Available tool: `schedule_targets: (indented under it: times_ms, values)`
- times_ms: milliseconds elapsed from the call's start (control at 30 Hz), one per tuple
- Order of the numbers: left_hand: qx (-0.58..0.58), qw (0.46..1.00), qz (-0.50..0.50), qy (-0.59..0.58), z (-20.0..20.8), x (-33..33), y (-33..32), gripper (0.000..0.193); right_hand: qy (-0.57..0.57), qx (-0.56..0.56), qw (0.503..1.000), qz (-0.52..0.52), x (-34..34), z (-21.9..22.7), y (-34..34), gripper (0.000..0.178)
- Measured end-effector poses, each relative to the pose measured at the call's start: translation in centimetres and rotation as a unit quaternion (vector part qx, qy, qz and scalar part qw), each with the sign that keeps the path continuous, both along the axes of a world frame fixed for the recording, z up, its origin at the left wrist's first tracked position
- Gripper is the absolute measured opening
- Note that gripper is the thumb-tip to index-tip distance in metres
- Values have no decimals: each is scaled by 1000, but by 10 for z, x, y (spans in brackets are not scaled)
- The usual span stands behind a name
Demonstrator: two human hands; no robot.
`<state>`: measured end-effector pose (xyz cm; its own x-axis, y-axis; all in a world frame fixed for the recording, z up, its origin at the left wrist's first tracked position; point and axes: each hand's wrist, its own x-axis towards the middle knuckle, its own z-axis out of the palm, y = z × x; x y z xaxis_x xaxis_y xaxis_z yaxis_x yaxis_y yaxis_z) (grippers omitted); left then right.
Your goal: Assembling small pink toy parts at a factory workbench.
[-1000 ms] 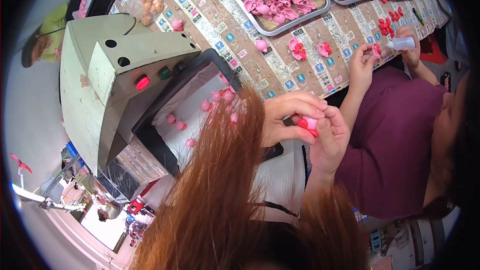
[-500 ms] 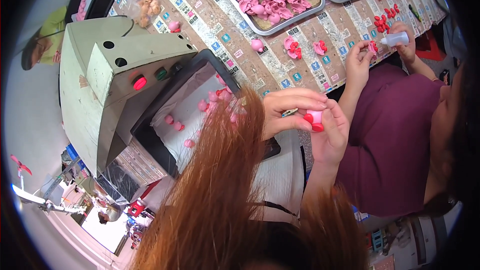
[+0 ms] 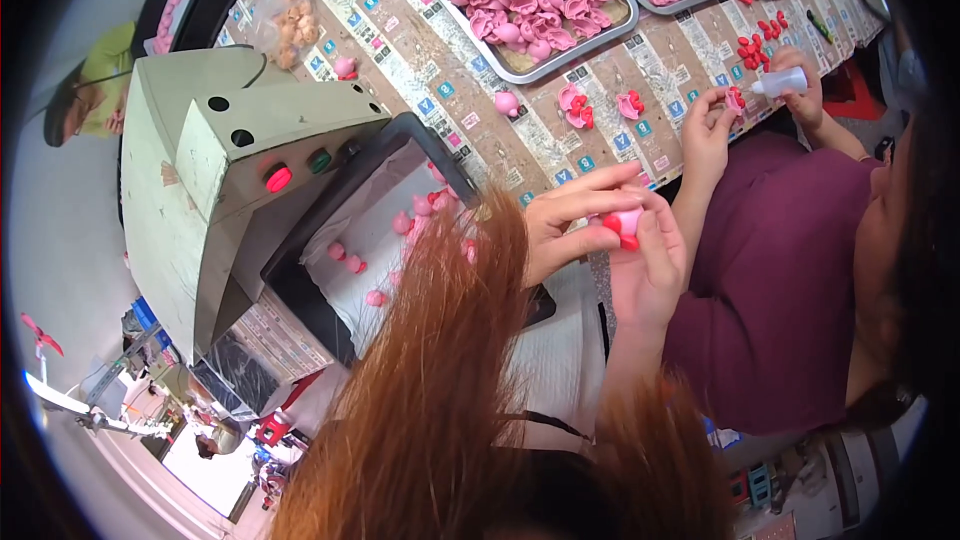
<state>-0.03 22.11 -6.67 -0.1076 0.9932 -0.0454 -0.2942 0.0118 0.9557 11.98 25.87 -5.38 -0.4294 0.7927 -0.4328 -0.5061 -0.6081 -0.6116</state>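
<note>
Piece [image 3: 629, 223] (pink-red) held between left hand [image 3: 558, 227], right hand [image 3: 652, 270].

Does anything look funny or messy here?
Yes: long brown hair hangs across the view, hiding part of the black tray with pink pieces. It looks odd because loose hair usually stays away from work; I can't tell whether it touches anything.

Left: pale grey-green metal machine housing [image 3: 160, 140]; red push-button [image 3: 278, 178] lit, green button [image 3: 319, 161] beside it. Worktable [image 3: 465, 145], patterned covering: clear plastic bag [image 3: 290, 25] of peach-coloured pieces at upper left; slim dark implement [image 3: 820, 26] at far right, kind unclear. Right: co-worker in purple top [image 3: 785, 280], holding translucent squeeze bottle [image 3: 780, 83], tilted. Left rim: person in lime-green top [image 3: 105, 90]; below, red fan blades [image 3: 42, 333] above white lamp [image 3: 55, 390].
</note>
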Motion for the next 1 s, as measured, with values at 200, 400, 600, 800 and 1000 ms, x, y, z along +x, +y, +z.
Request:
schedule_targets:
  times_ms: [200,400,600,800,1000]
  values:
    - [-105,993,58,-22,-15,0,13,24,29,-22,999,-16,-9,-24,13,28]
    - [-87,978,130,-136,-30,1,25,24,-207,173,962,-45,-19,-33,13,29]
    - [-126,975,52,-175,-26,-5,32,35,-204,230,950,-63,-18,-43,20,28]
    - [-118,983,6,-143,-30,-13,42,37,-198,237,950,-44,-14,-50,31,31]
    - [-83,986,11,-146,-40,-12,51,34,-147,210,965,-61,-22,-56,38,32]
